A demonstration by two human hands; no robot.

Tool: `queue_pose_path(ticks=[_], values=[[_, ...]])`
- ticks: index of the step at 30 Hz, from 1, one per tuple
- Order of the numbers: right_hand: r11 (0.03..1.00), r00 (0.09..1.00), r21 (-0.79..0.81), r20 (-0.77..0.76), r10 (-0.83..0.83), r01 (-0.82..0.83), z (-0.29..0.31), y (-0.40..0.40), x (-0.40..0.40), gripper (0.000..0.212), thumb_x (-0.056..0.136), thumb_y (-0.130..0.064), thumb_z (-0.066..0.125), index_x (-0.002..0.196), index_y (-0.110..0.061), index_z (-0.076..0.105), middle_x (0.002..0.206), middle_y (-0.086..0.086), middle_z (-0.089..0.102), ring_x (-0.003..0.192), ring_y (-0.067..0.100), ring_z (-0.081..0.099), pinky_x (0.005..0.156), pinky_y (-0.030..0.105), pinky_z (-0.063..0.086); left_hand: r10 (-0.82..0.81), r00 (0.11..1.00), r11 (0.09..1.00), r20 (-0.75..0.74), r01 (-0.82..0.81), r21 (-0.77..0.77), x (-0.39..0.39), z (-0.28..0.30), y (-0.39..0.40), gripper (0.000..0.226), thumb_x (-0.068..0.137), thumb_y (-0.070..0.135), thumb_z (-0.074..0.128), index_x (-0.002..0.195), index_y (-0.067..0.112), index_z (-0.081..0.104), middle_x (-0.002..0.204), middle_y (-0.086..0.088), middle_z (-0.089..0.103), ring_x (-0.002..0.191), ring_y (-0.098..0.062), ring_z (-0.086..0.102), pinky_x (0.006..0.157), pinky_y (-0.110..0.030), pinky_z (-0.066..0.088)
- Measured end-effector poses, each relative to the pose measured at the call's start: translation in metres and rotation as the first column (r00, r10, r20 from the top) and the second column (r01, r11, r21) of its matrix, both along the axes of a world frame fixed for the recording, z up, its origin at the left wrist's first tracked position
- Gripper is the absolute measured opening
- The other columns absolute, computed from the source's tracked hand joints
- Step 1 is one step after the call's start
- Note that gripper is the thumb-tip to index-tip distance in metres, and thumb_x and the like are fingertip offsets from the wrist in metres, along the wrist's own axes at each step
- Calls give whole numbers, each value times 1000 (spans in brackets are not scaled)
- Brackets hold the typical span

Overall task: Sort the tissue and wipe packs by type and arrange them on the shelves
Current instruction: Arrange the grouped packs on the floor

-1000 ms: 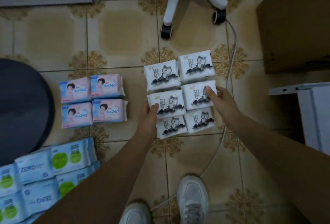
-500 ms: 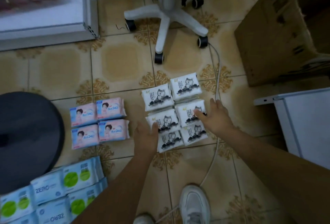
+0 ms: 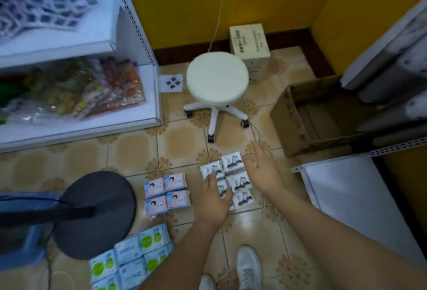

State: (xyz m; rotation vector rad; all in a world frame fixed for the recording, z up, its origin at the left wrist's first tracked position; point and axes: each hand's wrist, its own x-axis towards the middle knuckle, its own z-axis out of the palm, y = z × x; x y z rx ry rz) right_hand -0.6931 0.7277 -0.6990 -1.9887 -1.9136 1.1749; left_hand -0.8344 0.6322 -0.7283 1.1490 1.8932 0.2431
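Several white tissue packs with a cat print (image 3: 232,162) lie in a two-column block on the tiled floor. My left hand (image 3: 213,197) hovers over the block's left side with relaxed fingers, hiding part of it. My right hand (image 3: 263,172) is spread open at the block's right edge and holds nothing. Left of them lie several pink and blue packs (image 3: 166,191). Several white and green ZERO wipe packs (image 3: 134,257) lie near the bottom edge. A white shelf unit (image 3: 76,125) stands at the left with bagged goods on its lower shelf.
A white wheeled stool (image 3: 217,79) stands just beyond the cat packs, with a cable running past it. An open cardboard box (image 3: 300,114) sits to the right, a small carton (image 3: 249,42) by the yellow wall. A dark round stool (image 3: 97,213) stands at left, a white shelf panel (image 3: 346,197) at right.
The view has tilted up, showing the shelf, stool and wall. Both hands have come off the middle cat packs and lifted slightly, fingers spread.
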Motion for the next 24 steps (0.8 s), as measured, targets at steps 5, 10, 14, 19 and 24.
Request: queue_pose_path(ticks=[5, 10, 14, 19, 24], values=[[986, 994, 166, -109, -2, 20, 198, -15, -14, 73, 99, -63, 34, 159, -24, 20, 166, -3, 19, 152, 16, 15, 123, 41, 18, -69, 995, 996, 72, 65, 63, -3, 165, -25, 75, 99, 60, 40, 159, 21, 22, 163, 0, 28, 149, -24, 28, 119, -38, 31], [917, 985, 391, -171, -13, 80, 377, -28, 5, 65, 102, -55, 37, 157, -22, 25, 163, -2, 25, 150, 15, 20, 123, 38, 19, -49, 996, 987, 75, 36, 158, 20, 303, -47, 74, 99, 60, 42, 160, 25, 20, 165, 2, 25, 149, -20, 30, 119, -40, 33], [810, 987, 571, -152, -59, 137, 504, -41, 45, 64, 103, -57, 33, 156, -23, 28, 162, -4, 29, 149, 14, 22, 122, 36, 19, -169, 982, 935, 90, 131, 329, 61, 412, -50, 72, 100, 56, 43, 161, 27, 17, 166, 5, 18, 151, -15, 23, 121, -34, 25], [660, 967, 707, -210, -145, 253, 616, -74, 104, 64, 101, -62, 29, 155, -27, 30, 160, -6, 31, 148, 13, 25, 121, 38, 22, -326, 943, 802, 62, 241, 546, 122, 511, -51, 67, 100, 56, 44, 158, 31, 23, 162, 9, 27, 147, -12, 28, 119, -32, 28], [540, 938, 767, -268, -219, 345, 688, -123, 172, 65, 99, -60, 28, 152, -23, 36, 157, -2, 38, 144, 16, 33, 120, 43, 28, -473, 881, 614, -5, 334, 715, 192, 592, -57, 63, 101, 50, 47, 157, 27, 28, 159, 9, 30, 146, -10, 28, 119, -29, 26]])
